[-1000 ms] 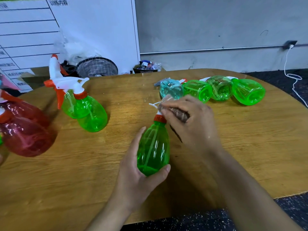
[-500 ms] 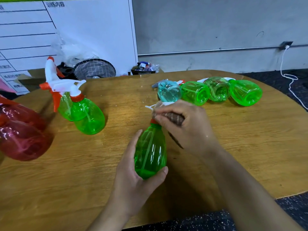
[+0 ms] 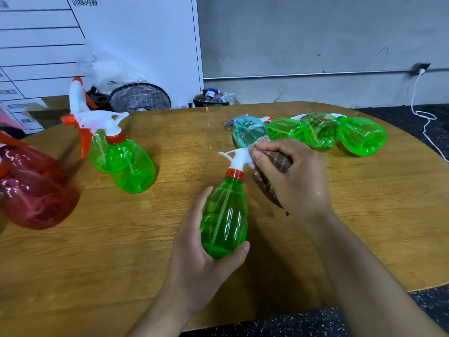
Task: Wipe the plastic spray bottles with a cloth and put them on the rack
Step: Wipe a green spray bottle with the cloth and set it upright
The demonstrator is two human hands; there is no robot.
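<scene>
green bottle (image 3: pixel 224 215) upright-ish over the bench (image 3: pixel 73 263), left hand (image 3: pixel 201 259) wrapped round its base, right hand (image 3: pixel 294 176) clutching a brown cloth (image 3: pixel 279 161) against the white nozzle (image 3: pixel 237 158), other bottles lying further back (image 3: pixel 323 130)

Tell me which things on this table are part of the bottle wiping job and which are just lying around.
Part of the job:
held green bottle
brown cloth
left hand
right hand
green bottles lying in a row
pale blue bottle
upright green bottles
red bottles

Lying about:
mesh basket
white cable
</scene>
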